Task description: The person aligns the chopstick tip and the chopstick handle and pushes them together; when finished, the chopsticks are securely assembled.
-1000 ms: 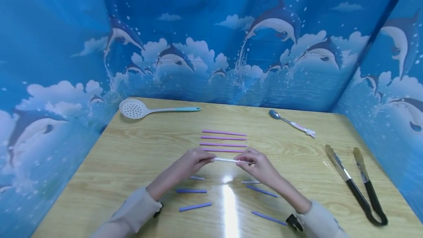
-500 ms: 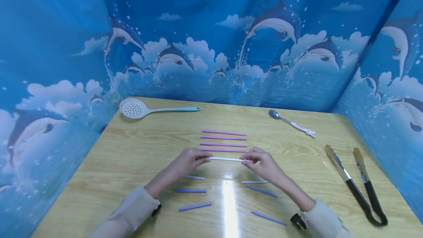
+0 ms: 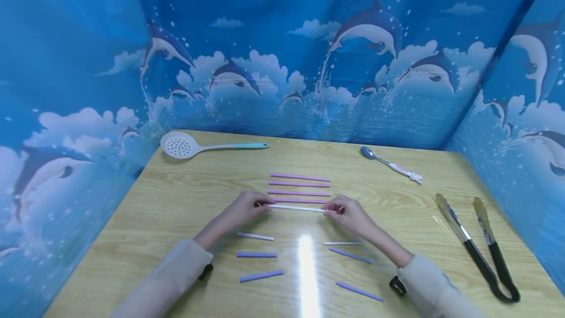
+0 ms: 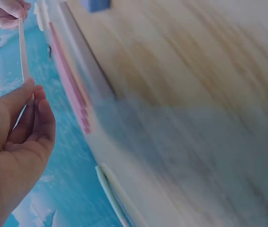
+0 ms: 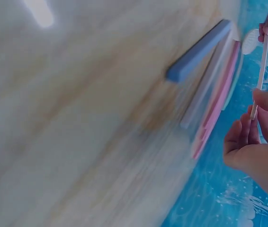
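Note:
A thin white stick (image 3: pixel 297 207) is stretched level between both hands, above the table and in front of the pink sticks. My left hand (image 3: pixel 247 207) pinches its left end between thumb and fingers, and my right hand (image 3: pixel 348 214) pinches the right end. In the left wrist view the same white stick (image 4: pixel 23 52) runs straight from the left thumb to the other hand. The right wrist view shows the stick's tip (image 5: pixel 254 112) poking out below the right thumb. Several long pink sticks (image 3: pixel 299 193) lie in parallel rows just beyond the hands.
Short blue-purple sticks (image 3: pixel 261 276) and pale sticks (image 3: pixel 255 236) lie on the near table in left and right groups. A slotted skimmer (image 3: pixel 178 145) lies back left, a spoon (image 3: pixel 390 164) back right, and black-handled tongs (image 3: pixel 481 254) at the right. Dolphin-print curtains (image 3: pixel 282 38) enclose the table.
Both hands have drawn apart along the white stick, the left more so, exposing more of its length. They have also risen slightly in the head view. The things on the table have not moved.

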Demonstrator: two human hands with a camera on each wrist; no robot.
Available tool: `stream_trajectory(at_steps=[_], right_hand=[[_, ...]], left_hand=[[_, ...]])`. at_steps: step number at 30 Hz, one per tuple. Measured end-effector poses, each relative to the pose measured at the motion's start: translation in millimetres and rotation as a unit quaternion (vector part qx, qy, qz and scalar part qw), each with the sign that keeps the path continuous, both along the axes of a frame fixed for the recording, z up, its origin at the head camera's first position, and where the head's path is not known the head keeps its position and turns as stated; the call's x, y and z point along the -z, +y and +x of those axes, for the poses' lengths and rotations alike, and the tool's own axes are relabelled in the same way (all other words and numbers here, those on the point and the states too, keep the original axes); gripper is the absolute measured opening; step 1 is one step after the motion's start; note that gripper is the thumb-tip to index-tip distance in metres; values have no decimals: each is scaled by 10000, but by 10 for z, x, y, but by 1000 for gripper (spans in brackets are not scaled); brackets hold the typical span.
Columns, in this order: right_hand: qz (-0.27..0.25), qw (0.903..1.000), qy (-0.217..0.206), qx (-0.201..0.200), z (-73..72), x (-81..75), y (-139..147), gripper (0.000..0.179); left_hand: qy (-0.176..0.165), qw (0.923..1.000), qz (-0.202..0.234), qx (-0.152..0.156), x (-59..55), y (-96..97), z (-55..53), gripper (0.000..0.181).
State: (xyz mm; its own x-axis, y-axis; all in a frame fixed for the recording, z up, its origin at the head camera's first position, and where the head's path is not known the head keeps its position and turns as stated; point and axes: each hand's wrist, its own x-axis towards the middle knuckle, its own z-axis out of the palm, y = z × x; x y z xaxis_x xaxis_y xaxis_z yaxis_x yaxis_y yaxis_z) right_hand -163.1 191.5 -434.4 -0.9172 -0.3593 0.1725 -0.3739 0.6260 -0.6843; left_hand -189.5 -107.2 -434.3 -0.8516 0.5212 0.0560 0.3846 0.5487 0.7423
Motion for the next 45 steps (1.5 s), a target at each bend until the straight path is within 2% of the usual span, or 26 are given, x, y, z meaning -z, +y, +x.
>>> stream_trajectory(at_steps=[9,18,30,38,45], right_hand=[[168,9994,-296,-43,-139,124,1,7],[224,9987,-453,-100,-212,212,7,4],[292,9991,-258,-176,-218,255,-5,4],[282,9990,-292,-174,-215,257,-9,4],[304,9985,-422,-140,-209,235,-1,6]], left_hand=[[7,9992,-350,182,115,36,-115,18],[540,9962,-382,567,203,66,-179,14],[492,9970,-463,377,234,69,-196,12],[478,9971,-438,390,228,59,-200,12],[215,9984,-415,316,207,57,-174,15]])
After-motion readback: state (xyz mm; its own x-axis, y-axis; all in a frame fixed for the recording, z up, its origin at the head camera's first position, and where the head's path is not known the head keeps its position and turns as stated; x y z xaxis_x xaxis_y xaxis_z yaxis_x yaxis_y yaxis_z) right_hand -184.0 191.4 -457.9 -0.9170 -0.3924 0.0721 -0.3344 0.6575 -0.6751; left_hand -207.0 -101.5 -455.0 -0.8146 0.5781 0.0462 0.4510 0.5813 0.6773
